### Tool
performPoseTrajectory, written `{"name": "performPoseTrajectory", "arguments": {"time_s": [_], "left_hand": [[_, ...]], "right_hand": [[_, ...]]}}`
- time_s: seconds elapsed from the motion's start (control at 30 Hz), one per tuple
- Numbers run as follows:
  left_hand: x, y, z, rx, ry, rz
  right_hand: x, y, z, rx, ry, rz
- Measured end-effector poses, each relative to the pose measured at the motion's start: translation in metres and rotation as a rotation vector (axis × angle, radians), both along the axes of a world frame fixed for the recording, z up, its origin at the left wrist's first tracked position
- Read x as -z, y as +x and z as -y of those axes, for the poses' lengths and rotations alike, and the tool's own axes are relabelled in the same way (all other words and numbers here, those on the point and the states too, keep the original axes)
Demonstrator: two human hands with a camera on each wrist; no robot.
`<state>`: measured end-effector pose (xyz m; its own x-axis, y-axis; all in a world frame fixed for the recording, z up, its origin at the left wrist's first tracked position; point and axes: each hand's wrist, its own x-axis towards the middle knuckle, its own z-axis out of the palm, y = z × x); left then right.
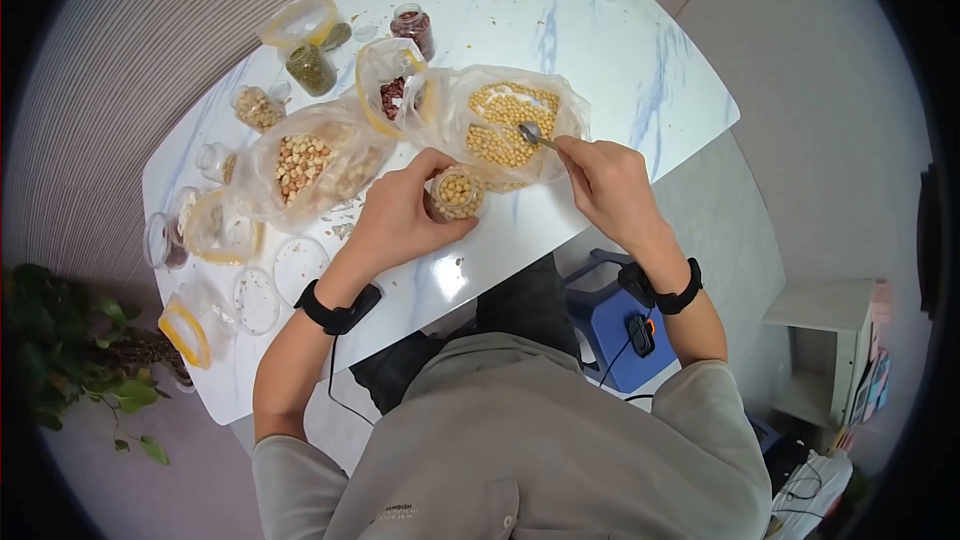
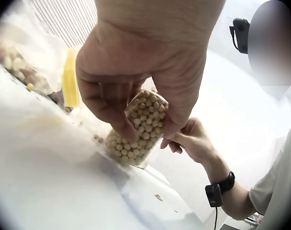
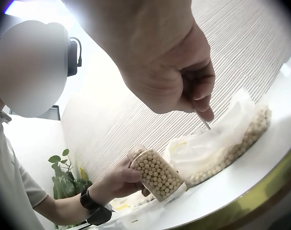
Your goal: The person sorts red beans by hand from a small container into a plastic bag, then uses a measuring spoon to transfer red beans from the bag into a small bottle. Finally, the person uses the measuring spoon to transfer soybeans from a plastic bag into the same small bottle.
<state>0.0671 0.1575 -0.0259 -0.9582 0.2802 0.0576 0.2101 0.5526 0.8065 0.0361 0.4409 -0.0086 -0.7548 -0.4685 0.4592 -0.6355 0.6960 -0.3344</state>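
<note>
My left hand (image 1: 395,215) grips a clear jar (image 1: 458,194) filled with round yellow soybeans, its mouth uncovered in the head view. Thumb and fingers lie on opposite sides of the jar (image 2: 148,120), and in the right wrist view the jar (image 3: 158,175) is tilted. My right hand (image 1: 612,190) pinches the handle of a metal spoon (image 1: 530,131). The spoon's bowl is among the soybeans (image 1: 497,147) in an opened clear plastic bag (image 1: 573,120), just right of the jar. In the right wrist view the hand hides most of the handle.
Left of the jar lie a bag of mixed pale and brown pieces (image 1: 303,165) and a yellow-edged bag with dark red beans (image 1: 393,97). Filled jars stand behind, including a green one (image 1: 311,70) and a red one (image 1: 412,32). Round lids (image 1: 300,268) lie at the left front.
</note>
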Motion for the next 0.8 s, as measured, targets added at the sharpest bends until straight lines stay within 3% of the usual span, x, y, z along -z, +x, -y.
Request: {"name": "performPoseTrajectory", "arguments": {"time_s": [0.17,0.37,0.47,0.67,0.8], "left_hand": [[-0.001,0.0,0.002,-0.008,-0.039,0.068],[0.003,0.009,0.002,0.01,-0.028,0.019],[0.001,0.011,0.004,0.003,-0.03,0.026],[-0.003,0.012,0.006,0.009,-0.029,0.077],[-0.002,0.012,0.006,0.004,-0.019,0.081]], "right_hand": [[0.011,-0.008,-0.002,0.063,-0.151,0.096],[0.025,-0.015,-0.008,0.191,-0.371,0.444],[0.032,-0.015,-0.012,0.204,-0.426,0.471],[0.02,-0.01,-0.011,0.066,-0.115,0.062],[0.014,-0.001,-0.012,-0.082,-0.07,0.159]]}}
